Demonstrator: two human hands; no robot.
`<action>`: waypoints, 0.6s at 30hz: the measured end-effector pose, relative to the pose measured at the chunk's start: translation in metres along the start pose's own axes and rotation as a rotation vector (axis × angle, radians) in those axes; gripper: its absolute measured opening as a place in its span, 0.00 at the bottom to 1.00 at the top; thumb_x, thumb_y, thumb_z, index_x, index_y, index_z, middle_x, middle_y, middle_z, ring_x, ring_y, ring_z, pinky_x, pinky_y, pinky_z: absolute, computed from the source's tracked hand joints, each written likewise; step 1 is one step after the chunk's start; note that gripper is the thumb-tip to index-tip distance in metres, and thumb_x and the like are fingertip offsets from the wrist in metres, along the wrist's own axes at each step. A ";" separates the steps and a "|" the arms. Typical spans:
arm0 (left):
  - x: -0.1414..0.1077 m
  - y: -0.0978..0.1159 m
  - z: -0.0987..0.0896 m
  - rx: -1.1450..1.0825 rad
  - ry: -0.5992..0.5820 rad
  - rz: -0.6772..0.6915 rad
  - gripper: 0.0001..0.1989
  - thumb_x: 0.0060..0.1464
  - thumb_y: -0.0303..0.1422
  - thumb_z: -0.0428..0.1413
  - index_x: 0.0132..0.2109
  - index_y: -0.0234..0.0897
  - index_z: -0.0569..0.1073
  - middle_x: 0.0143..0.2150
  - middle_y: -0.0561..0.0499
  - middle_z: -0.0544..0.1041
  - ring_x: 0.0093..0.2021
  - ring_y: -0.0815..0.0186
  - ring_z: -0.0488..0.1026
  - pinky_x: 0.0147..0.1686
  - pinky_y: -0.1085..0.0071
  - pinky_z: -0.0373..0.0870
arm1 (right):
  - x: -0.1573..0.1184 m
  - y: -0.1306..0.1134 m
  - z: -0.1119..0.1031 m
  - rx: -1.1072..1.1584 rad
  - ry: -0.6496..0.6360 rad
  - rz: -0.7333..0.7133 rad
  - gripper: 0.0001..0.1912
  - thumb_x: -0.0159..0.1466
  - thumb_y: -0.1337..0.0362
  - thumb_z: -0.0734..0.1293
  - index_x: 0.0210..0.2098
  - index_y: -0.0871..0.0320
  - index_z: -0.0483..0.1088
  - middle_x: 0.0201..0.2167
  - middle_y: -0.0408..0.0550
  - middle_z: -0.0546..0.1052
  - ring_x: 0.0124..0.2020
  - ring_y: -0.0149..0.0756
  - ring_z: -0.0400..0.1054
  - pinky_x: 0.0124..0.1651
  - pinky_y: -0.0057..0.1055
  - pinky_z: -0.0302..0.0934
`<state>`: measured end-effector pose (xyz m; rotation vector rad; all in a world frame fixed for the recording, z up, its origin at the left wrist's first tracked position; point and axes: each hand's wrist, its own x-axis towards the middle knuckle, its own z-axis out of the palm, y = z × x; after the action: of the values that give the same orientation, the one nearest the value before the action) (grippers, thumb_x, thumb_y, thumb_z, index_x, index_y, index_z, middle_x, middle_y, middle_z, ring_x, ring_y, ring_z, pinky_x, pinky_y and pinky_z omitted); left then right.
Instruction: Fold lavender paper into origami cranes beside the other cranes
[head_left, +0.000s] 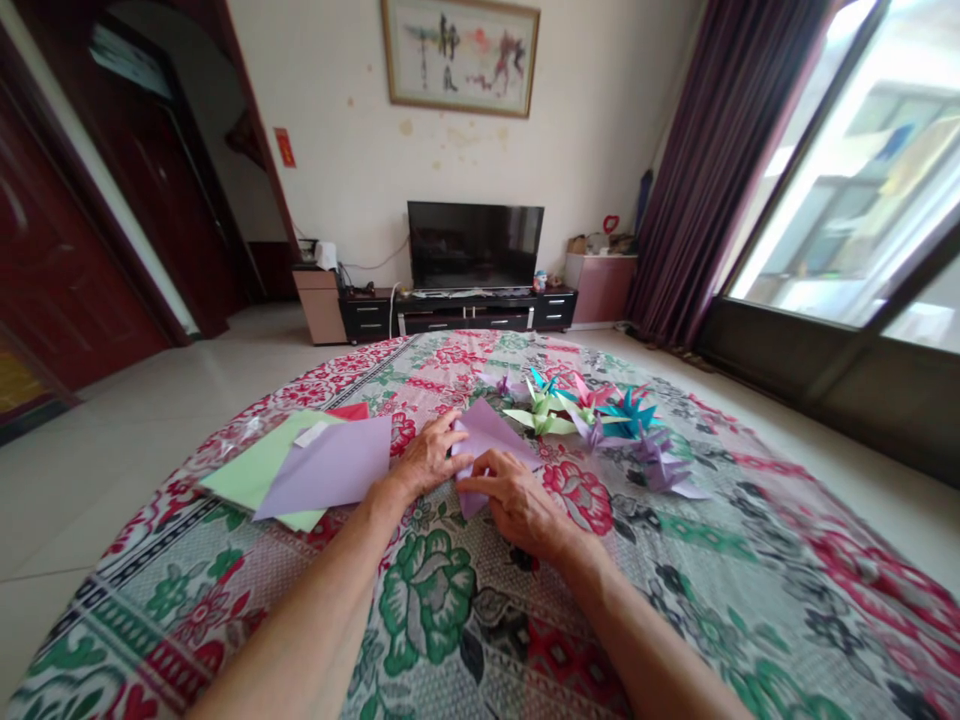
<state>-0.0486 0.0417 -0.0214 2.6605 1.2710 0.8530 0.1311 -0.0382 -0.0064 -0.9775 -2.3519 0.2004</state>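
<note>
A sheet of purple origami paper [491, 432], partly folded, lies on the table in front of me. My left hand [435, 450] grips its left edge, with the fingertips on the paper. My right hand [514, 495] presses on the lower part of the sheet with its fingers bent together. Left of my hands is a flat purple sheet [330, 470] on top of light green sheets [251, 465], with a red sheet [351, 411] showing behind. To the right sits a group of folded paper cranes, among them a light green crane [544, 415], a blue crane [631, 412] and a purple crane [664, 462].
A flowered cloth [427, 600] covers the round table. A small white slip [310, 434] lies on the paper stack. Beyond the table stand a television [475, 246] on a low black cabinet [465, 312], and a purple curtain [701, 170] by the window at right.
</note>
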 end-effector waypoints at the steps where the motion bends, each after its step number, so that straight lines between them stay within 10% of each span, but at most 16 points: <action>1: 0.000 0.000 0.000 0.000 0.005 0.004 0.16 0.51 0.37 0.55 0.46 0.36 0.74 0.59 0.43 0.63 0.56 0.57 0.63 0.56 0.63 0.60 | 0.000 0.000 -0.001 -0.007 -0.010 -0.002 0.27 0.54 0.80 0.56 0.45 0.48 0.71 0.38 0.45 0.67 0.40 0.33 0.60 0.44 0.32 0.57; 18: 0.001 -0.003 0.002 -0.007 -0.008 0.004 0.18 0.51 0.39 0.55 0.46 0.34 0.74 0.59 0.41 0.62 0.56 0.56 0.64 0.55 0.62 0.61 | -0.007 -0.003 0.002 -0.026 -0.040 -0.007 0.22 0.57 0.78 0.56 0.42 0.50 0.72 0.37 0.46 0.66 0.40 0.33 0.58 0.45 0.33 0.55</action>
<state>-0.0488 0.0450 -0.0232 2.6594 1.2587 0.8445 0.1323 -0.0455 -0.0101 -0.9867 -2.3991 0.1882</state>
